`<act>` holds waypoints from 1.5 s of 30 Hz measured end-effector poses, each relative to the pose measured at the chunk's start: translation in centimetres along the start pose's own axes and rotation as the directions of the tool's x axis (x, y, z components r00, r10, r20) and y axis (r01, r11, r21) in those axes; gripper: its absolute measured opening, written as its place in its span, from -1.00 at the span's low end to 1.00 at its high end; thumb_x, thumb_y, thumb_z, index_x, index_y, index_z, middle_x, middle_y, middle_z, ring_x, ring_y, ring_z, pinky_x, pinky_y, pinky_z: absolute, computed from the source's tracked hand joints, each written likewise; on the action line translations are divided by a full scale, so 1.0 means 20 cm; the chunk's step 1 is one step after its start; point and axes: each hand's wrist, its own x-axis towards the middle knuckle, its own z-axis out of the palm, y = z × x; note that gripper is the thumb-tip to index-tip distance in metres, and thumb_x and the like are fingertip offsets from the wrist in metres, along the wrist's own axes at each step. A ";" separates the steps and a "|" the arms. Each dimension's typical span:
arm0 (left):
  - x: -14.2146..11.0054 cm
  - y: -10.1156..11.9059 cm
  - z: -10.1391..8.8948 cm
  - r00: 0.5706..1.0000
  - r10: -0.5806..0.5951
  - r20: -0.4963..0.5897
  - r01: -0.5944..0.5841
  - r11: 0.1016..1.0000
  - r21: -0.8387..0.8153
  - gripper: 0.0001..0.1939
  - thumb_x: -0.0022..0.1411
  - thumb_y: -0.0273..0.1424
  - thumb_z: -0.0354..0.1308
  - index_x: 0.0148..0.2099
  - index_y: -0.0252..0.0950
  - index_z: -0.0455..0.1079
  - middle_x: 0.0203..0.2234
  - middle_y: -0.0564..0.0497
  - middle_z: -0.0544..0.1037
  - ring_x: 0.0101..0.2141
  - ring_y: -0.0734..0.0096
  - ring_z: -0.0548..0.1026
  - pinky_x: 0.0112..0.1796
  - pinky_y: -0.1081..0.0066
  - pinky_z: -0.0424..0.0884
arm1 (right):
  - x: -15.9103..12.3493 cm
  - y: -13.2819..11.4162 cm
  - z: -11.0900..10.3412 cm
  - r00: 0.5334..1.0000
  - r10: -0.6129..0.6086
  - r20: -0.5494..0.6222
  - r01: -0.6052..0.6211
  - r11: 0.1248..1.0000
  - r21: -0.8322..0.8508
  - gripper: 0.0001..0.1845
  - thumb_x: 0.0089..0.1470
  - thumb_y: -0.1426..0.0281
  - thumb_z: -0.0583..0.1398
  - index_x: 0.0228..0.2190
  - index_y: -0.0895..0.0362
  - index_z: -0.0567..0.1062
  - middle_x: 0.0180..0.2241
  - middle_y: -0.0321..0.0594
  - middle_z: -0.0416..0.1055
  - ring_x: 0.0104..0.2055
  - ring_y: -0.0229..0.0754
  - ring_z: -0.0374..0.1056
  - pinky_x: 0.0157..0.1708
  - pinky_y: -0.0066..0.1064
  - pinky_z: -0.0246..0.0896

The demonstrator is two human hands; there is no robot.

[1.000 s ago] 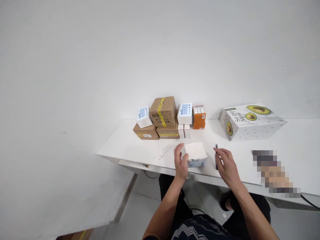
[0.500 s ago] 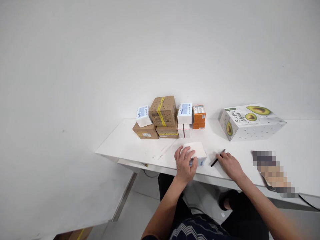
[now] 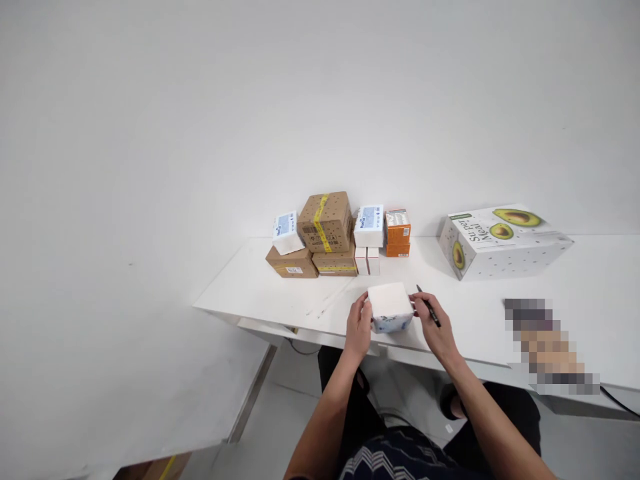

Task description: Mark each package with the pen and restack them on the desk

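Observation:
A white block-shaped pack with blue print (image 3: 391, 301) sits near the table's front edge, its plain white face up. My left hand (image 3: 358, 327) is closed against its left side, with the thumb at the near corner. My right hand (image 3: 435, 330) grips a black pen (image 3: 431, 312), which slants up and left across the fingers. The fingertips of that same hand touch or nearly touch the pack's right side.
Behind the pack, against the wall, stand stacked brown cartons (image 3: 325, 223), similar white-and-blue packs (image 3: 369, 227) and orange boxes (image 3: 398, 233). A white avocado-print box (image 3: 505, 243) is at the right. A blurred-out flat object (image 3: 550, 347) lies on the white table (image 3: 230, 287).
My right hand has picked the pen up off the table and moved left to the pack. My left hand has shifted from the pack's top to its left side.

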 end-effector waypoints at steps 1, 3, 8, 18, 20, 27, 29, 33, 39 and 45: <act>-0.01 0.01 0.01 1.000 0.002 0.003 -0.002 1.000 -0.004 -0.43 0.29 0.00 -0.10 0.17 -0.25 0.26 -0.09 -0.13 0.41 -0.37 0.42 0.41 -0.43 0.45 0.37 | -0.01 -0.01 0.02 1.000 -0.015 0.015 0.015 0.998 -0.055 -0.69 0.14 0.11 0.08 -0.24 0.07 0.40 -0.24 -0.13 0.50 -0.25 -0.11 0.43 -0.25 -0.27 0.35; -0.03 0.02 0.02 1.000 0.025 0.003 -0.025 1.000 0.000 -0.46 0.29 -0.02 -0.09 0.18 -0.22 0.25 -0.08 -0.13 0.40 -0.34 0.40 0.42 -0.40 0.43 0.39 | -0.03 -0.04 0.02 0.999 -0.044 0.024 0.047 0.989 -0.141 -0.67 0.12 0.11 0.11 -0.20 0.08 0.38 -0.29 -0.14 0.48 -0.26 -0.10 0.42 -0.28 -0.28 0.35; -0.09 0.05 0.07 0.991 0.132 0.013 -0.133 0.989 0.066 -0.58 0.28 -0.14 0.02 0.11 -0.19 0.28 -0.12 -0.09 0.39 -0.19 0.31 0.41 -0.19 0.32 0.40 | -0.11 -0.05 -0.02 0.985 -0.174 0.011 0.174 0.971 -0.166 -0.67 0.12 0.20 0.14 -0.10 0.05 0.33 -0.17 -0.12 0.45 -0.12 -0.08 0.39 -0.17 -0.26 0.35; -0.10 0.06 0.14 0.981 0.192 0.034 -0.194 0.977 0.088 -0.60 0.26 -0.29 0.08 0.13 -0.22 0.22 -0.07 -0.12 0.33 -0.13 0.31 0.37 -0.18 0.33 0.39 | -0.16 0.01 -0.05 0.992 -0.113 -0.054 0.109 0.991 -0.073 -0.57 0.10 0.24 0.18 0.02 -0.02 0.30 -0.01 -0.13 0.36 -0.02 -0.08 0.34 -0.06 -0.19 0.32; -0.10 0.06 0.14 0.981 0.189 0.035 -0.192 0.977 0.092 -0.58 0.25 -0.29 0.08 0.14 -0.22 0.21 -0.07 -0.12 0.33 -0.12 0.30 0.38 -0.19 0.34 0.40 | -0.16 0.01 -0.06 0.995 -0.091 -0.046 0.089 0.995 -0.054 -0.56 0.10 0.23 0.18 0.03 -0.02 0.30 -0.02 -0.12 0.36 0.00 -0.06 0.33 -0.05 -0.17 0.31; -0.16 0.01 0.16 0.974 0.224 0.042 -0.222 0.974 -0.033 -0.59 0.19 -0.35 0.12 0.09 -0.18 0.23 -0.01 -0.11 0.30 -0.06 0.28 0.36 -0.17 0.34 0.42 | -0.14 0.01 -0.07 0.994 -0.019 -0.103 0.027 0.997 0.074 -0.67 0.09 0.18 0.18 -0.12 0.04 0.38 -0.04 -0.09 0.41 0.00 -0.04 0.36 -0.05 -0.18 0.31; -0.19 -0.04 0.18 0.976 0.214 0.034 -0.209 0.972 -0.108 -0.68 0.20 -0.32 0.10 0.01 -0.20 0.27 -0.05 -0.10 0.32 -0.04 0.28 0.36 -0.11 0.31 0.41 | -0.14 0.02 -0.07 0.993 -0.014 -0.118 0.020 0.998 0.054 -0.72 0.11 0.18 0.16 -0.18 0.05 0.40 -0.10 -0.10 0.44 -0.07 -0.06 0.39 -0.09 -0.20 0.32; -0.19 -0.15 0.19 0.999 -0.007 0.039 0.015 0.977 -0.213 -0.71 0.24 -0.20 0.07 -0.06 -0.26 0.28 -0.15 -0.09 0.41 -0.16 0.32 0.45 -0.18 0.33 0.43 | -0.16 0.10 -0.07 0.996 -0.010 -0.090 0.005 0.999 -0.054 -0.76 0.12 0.18 0.15 -0.25 0.07 0.39 -0.26 -0.17 0.45 -0.16 -0.09 0.39 -0.14 -0.23 0.32; -0.05 -0.17 0.19 0.977 -0.170 0.125 0.195 0.954 -0.227 -0.42 0.19 -0.01 0.10 0.12 -0.27 0.25 -0.14 -0.14 0.50 -0.27 0.27 0.53 -0.29 0.30 0.47 | -0.13 0.18 -0.09 0.999 0.035 -0.010 -0.036 0.989 -0.142 -0.65 0.08 0.15 0.18 -0.15 0.08 0.38 -0.22 -0.16 0.45 -0.17 -0.09 0.35 -0.20 -0.27 0.31; -0.05 -0.12 0.21 0.991 0.092 0.092 -0.074 0.980 -0.185 -0.42 0.17 -0.25 0.18 0.19 -0.24 0.14 -0.01 -0.17 0.43 -0.06 0.23 0.45 -0.06 0.22 0.41 | -0.10 0.13 -0.11 0.999 -0.032 0.016 0.031 0.998 0.048 -0.65 0.05 0.19 0.22 -0.12 0.03 0.39 -0.08 -0.14 0.42 -0.07 -0.08 0.37 -0.03 -0.19 0.29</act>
